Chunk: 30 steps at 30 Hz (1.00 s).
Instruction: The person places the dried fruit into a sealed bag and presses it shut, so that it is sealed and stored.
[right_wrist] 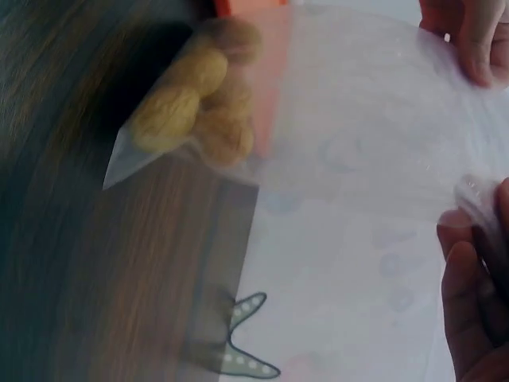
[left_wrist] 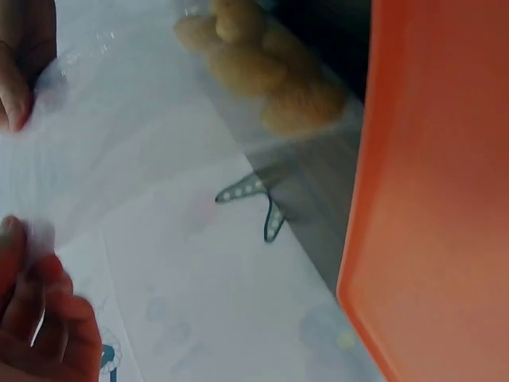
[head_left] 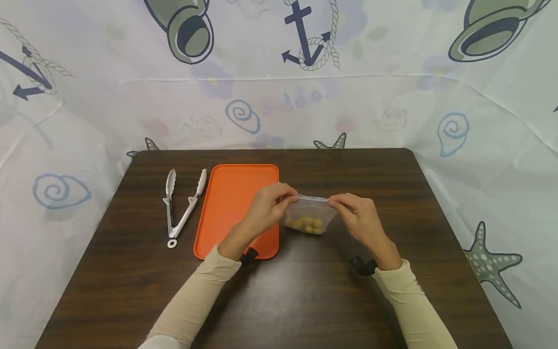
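Note:
A clear zip bag [head_left: 308, 208] hangs between my two hands, its top edge stretched sideways. Several walnuts [right_wrist: 165, 118] lie in its bottom; in the left wrist view the same walnuts [left_wrist: 246, 68] show through the plastic. My left hand [head_left: 271, 203] pinches the bag's top left corner between thumb and fingers. At the top right corner, my right hand [head_left: 358, 215] pinches the edge the same way. The bag is held up above the table, just right of the orange tray [head_left: 235, 189].
Metal tongs [head_left: 172, 231] with white tips lie spread on the left of the dark wooden table [head_left: 348, 167], beside the tray. Behind the table hangs a pale cloth [head_left: 279, 97] with sea prints. Black straps [head_left: 363, 266] circle my wrists.

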### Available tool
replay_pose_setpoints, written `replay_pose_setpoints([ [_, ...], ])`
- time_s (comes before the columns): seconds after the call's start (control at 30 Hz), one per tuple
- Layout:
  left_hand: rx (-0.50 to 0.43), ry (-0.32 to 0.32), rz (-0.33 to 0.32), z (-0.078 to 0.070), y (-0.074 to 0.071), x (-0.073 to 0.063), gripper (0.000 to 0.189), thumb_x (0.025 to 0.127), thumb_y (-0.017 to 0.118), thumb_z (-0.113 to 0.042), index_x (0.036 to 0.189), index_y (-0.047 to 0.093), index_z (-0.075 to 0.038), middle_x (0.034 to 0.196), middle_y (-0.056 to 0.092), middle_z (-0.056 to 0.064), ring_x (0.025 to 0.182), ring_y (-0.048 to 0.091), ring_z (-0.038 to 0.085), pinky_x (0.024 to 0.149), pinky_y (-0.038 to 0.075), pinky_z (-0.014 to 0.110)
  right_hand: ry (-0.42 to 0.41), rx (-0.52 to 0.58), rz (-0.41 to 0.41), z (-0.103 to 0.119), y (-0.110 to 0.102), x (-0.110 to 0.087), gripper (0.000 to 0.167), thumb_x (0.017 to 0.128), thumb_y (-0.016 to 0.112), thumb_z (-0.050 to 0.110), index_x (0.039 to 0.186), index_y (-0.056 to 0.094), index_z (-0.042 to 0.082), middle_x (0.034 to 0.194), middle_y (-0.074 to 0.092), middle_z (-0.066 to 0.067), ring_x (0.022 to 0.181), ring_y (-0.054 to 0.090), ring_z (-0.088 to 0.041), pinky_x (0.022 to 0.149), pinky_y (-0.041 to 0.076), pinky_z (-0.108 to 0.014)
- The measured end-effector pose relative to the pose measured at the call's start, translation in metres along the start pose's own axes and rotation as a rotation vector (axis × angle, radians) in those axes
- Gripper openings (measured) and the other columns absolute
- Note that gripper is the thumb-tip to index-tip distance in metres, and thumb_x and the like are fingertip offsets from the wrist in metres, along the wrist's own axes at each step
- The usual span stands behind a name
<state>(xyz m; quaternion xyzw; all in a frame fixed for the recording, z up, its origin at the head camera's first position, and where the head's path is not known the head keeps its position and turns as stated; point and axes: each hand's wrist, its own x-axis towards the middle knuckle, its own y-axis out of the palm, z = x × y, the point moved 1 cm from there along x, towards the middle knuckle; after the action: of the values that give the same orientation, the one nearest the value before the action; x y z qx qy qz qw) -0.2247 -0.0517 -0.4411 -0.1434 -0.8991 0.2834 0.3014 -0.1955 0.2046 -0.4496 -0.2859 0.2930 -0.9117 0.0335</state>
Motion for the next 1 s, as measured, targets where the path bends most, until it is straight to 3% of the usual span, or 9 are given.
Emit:
replay_pose_setpoints([
  [0.17, 0.003, -0.039, 0.067, -0.001, 0.001, 0.002, 0.012, 0.094, 0.076, -0.022, 0.102, 0.077, -0.013, 0.082, 0.067, -0.003, 0.063, 0.049, 0.009, 0.058, 0.042, 0.024, 0.066, 0.026, 0.052, 0.003, -0.001, 0.0, 0.013, 0.094, 0.074, 0.011, 0.106, 0.079, 0.011, 0.096, 0.079, -0.002, 0.076, 0.065, -0.006, 0.068, 0.051, -0.02],
  [0.27, -0.012, -0.027, 0.066, -0.001, 0.004, 0.003, 0.011, 0.094, 0.076, -0.021, 0.1, 0.078, -0.012, 0.084, 0.07, -0.002, 0.064, 0.048, 0.009, 0.058, 0.041, 0.023, 0.082, 0.047, 0.1, 0.006, 0.0, 0.001, 0.018, 0.096, 0.073, 0.014, 0.113, 0.078, 0.012, 0.101, 0.079, -0.002, 0.075, 0.063, -0.009, 0.064, 0.051, -0.023],
  [0.43, -0.033, 0.012, 0.001, 0.0, 0.006, 0.003, 0.006, 0.092, 0.077, -0.017, 0.092, 0.081, -0.012, 0.081, 0.073, -0.001, 0.063, 0.048, 0.009, 0.057, 0.039, 0.023, 0.022, 0.043, 0.07, 0.007, 0.004, 0.004, 0.01, 0.094, 0.074, 0.009, 0.102, 0.08, 0.009, 0.095, 0.08, -0.004, 0.072, 0.066, -0.011, 0.066, 0.05, -0.018],
  [0.57, -0.012, 0.016, 0.016, -0.002, 0.005, 0.004, 0.006, 0.093, 0.077, -0.017, 0.093, 0.081, -0.014, 0.079, 0.072, -0.002, 0.062, 0.048, 0.007, 0.056, 0.039, 0.024, -0.004, 0.026, 0.032, 0.007, 0.006, 0.005, 0.007, 0.091, 0.076, 0.006, 0.097, 0.08, 0.008, 0.093, 0.08, -0.004, 0.076, 0.069, -0.009, 0.069, 0.052, -0.015],
  [0.73, 0.037, 0.019, 0.072, -0.006, 0.005, 0.007, 0.01, 0.092, 0.078, -0.018, 0.101, 0.08, -0.014, 0.086, 0.074, -0.003, 0.069, 0.059, 0.008, 0.064, 0.049, 0.026, 0.005, 0.031, 0.086, 0.009, 0.007, 0.009, 0.014, 0.093, 0.076, 0.012, 0.106, 0.079, 0.011, 0.102, 0.08, -0.002, 0.086, 0.073, -0.012, 0.074, 0.059, -0.029],
  [0.83, 0.067, 0.054, 0.049, -0.008, 0.009, 0.008, 0.008, 0.092, 0.078, -0.018, 0.097, 0.08, -0.013, 0.088, 0.076, -0.001, 0.072, 0.063, 0.01, 0.067, 0.052, 0.027, -0.033, 0.015, 0.093, 0.012, 0.011, 0.012, 0.013, 0.092, 0.076, 0.011, 0.105, 0.08, 0.01, 0.1, 0.08, -0.003, 0.085, 0.074, -0.015, 0.072, 0.06, -0.034],
  [1.0, 0.131, 0.086, 0.001, -0.009, 0.011, 0.008, 0.006, 0.092, 0.078, -0.019, 0.092, 0.08, -0.014, 0.084, 0.076, -0.001, 0.068, 0.061, 0.01, 0.062, 0.047, 0.026, -0.095, -0.043, 0.078, 0.014, 0.014, 0.015, 0.007, 0.09, 0.077, 0.006, 0.097, 0.08, 0.006, 0.092, 0.08, -0.005, 0.075, 0.072, -0.015, 0.067, 0.058, -0.033],
])
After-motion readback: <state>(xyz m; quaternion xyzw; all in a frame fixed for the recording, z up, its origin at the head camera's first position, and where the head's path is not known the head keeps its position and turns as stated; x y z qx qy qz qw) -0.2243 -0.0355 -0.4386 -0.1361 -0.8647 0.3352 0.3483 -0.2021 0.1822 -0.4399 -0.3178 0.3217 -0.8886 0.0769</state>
